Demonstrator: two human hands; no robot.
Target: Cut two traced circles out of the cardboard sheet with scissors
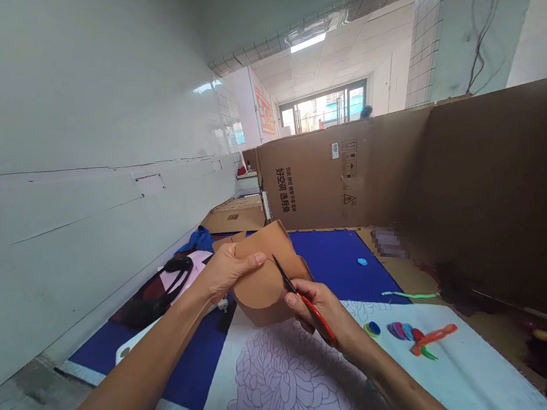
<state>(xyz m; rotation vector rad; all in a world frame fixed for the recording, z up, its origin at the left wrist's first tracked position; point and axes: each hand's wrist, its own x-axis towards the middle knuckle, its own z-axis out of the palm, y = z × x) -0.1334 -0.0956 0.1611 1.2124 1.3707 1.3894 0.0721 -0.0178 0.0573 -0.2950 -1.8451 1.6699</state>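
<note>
— What's in hand?

— I see a tan cardboard piece (262, 274), held up off the surface between both hands. My left hand (224, 271) is closed on its left edge, thumb on the near face and fingers behind. My right hand (322, 308) is curled shut around red-handled scissors (306, 300), whose dark blades are parted and meet the card's curved edge from the right.

— And underneath?

— Below the hands lies a white sheet (296, 379) printed with a purple flower outline, resting on a blue mat (340, 262). Just right of my right hand, on that sheet, sits a fan of coloured clay shapes (401, 331) with an orange strip (434, 337) beside them.

— Further out?

— Left of my left hand, a pink bag (171, 282) with black straps. Beyond both hands, a large cardboard box (338, 172) stands upright.
</note>
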